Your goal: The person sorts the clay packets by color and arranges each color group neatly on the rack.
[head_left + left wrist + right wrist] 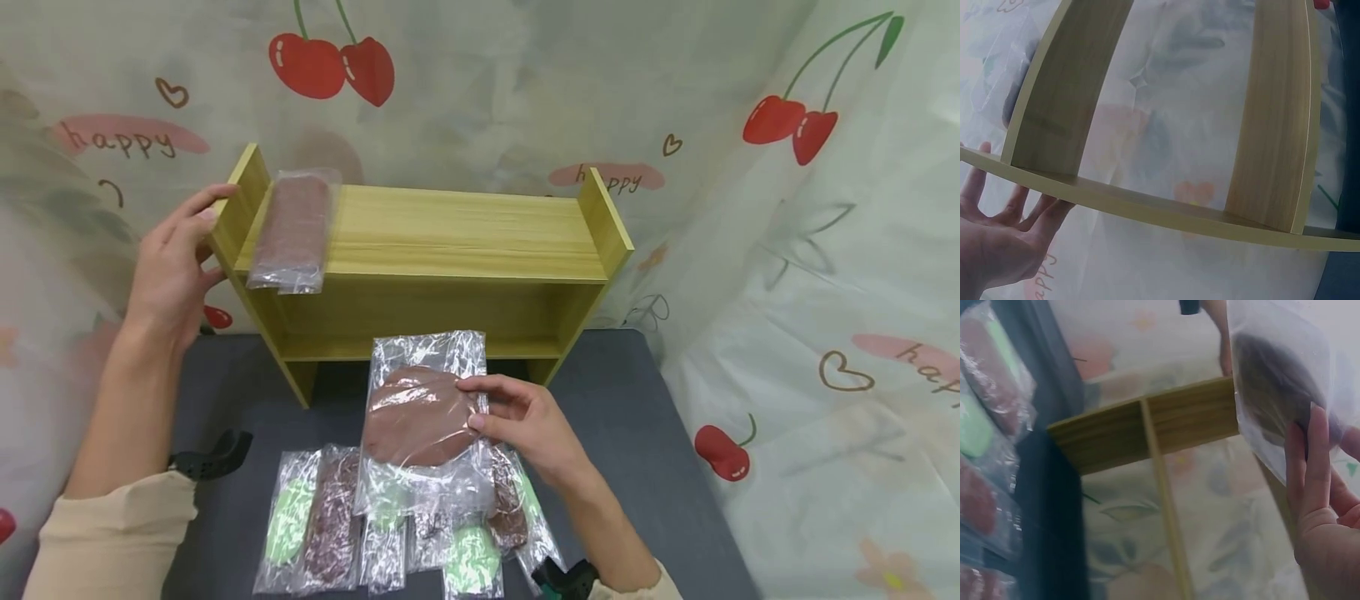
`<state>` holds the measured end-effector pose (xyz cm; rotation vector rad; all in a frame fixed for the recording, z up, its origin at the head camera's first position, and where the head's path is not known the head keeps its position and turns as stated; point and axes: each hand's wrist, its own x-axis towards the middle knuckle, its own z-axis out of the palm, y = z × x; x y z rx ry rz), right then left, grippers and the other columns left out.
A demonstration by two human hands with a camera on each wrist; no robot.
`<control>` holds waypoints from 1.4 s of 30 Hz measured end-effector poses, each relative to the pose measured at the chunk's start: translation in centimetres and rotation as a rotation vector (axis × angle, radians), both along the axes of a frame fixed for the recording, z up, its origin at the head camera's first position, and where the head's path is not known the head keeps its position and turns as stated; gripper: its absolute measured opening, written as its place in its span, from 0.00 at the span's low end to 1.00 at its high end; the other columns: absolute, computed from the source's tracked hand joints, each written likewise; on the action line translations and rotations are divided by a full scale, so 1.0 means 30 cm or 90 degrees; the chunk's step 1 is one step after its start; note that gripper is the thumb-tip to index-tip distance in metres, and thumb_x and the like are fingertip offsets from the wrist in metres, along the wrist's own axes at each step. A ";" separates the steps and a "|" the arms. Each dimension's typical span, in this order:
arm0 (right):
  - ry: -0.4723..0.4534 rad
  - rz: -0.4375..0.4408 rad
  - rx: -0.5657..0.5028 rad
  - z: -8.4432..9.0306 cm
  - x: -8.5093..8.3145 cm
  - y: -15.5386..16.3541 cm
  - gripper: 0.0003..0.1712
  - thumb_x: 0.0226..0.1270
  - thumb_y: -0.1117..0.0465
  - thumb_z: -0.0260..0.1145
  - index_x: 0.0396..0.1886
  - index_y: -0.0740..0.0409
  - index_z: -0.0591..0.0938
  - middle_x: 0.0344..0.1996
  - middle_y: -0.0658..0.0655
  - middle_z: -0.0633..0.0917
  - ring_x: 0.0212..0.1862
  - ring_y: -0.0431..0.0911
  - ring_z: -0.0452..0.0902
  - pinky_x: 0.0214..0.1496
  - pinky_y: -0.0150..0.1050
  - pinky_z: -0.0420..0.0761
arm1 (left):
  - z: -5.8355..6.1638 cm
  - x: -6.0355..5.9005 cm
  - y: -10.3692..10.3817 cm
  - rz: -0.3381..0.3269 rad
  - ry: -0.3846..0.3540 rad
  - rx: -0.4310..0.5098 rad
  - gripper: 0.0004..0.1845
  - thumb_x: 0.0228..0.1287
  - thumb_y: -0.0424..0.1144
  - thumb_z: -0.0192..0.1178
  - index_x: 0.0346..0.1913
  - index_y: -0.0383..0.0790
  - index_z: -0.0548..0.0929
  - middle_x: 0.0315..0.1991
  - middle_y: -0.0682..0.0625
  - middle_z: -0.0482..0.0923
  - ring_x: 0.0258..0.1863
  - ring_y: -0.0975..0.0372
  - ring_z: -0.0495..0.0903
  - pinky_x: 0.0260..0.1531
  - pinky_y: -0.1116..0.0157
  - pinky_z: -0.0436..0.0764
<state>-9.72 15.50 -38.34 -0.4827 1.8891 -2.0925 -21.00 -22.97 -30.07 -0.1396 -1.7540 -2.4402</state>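
Several sealed bags [390,525] of brown and green pieces lie nearest on the dark surface [637,433]. Above them the right hand [528,421] pinches a clear bag with a brown disc [420,412] between thumb and fingers; its wrist view shows the fingers [1316,462] behind the plastic. Farther back, the left hand [176,267], fingers straight, touches the wooden shelf [450,242], whose top carries another brown bag [294,227].

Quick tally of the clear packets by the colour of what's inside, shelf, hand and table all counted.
Brown: 2, one packet on the shelf top, one brown packet held by the right hand.
Dark speckled: about 4 on the table.
Pale green: about 3 on the table.
Total: about 9; the overlapping table packets make the count uncertain.
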 end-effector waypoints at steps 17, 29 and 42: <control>0.130 -0.014 -0.003 0.157 -0.046 0.003 0.24 0.65 0.68 0.70 0.60 0.70 0.78 0.55 0.59 0.81 0.37 0.41 0.79 0.37 0.31 0.79 | 0.010 0.003 -0.005 0.009 -0.001 -0.005 0.20 0.75 0.41 0.54 0.66 0.42 0.76 0.61 0.48 0.67 0.55 0.56 0.72 0.42 0.66 0.76; 0.137 -0.078 -0.042 0.241 -0.101 -0.034 0.23 0.64 0.71 0.69 0.60 0.66 0.79 0.54 0.62 0.80 0.38 0.43 0.80 0.38 0.33 0.81 | 0.012 0.001 0.000 0.016 0.002 -0.019 0.20 0.75 0.41 0.54 0.66 0.43 0.77 0.61 0.47 0.68 0.55 0.56 0.72 0.44 0.63 0.74; 0.136 -0.119 -0.066 0.279 -0.185 -0.062 0.25 0.65 0.70 0.68 0.62 0.64 0.78 0.57 0.63 0.78 0.48 0.46 0.81 0.44 0.33 0.82 | 0.004 0.003 0.004 0.013 -0.003 -0.020 0.20 0.75 0.41 0.53 0.66 0.44 0.76 0.60 0.47 0.69 0.55 0.57 0.72 0.44 0.63 0.74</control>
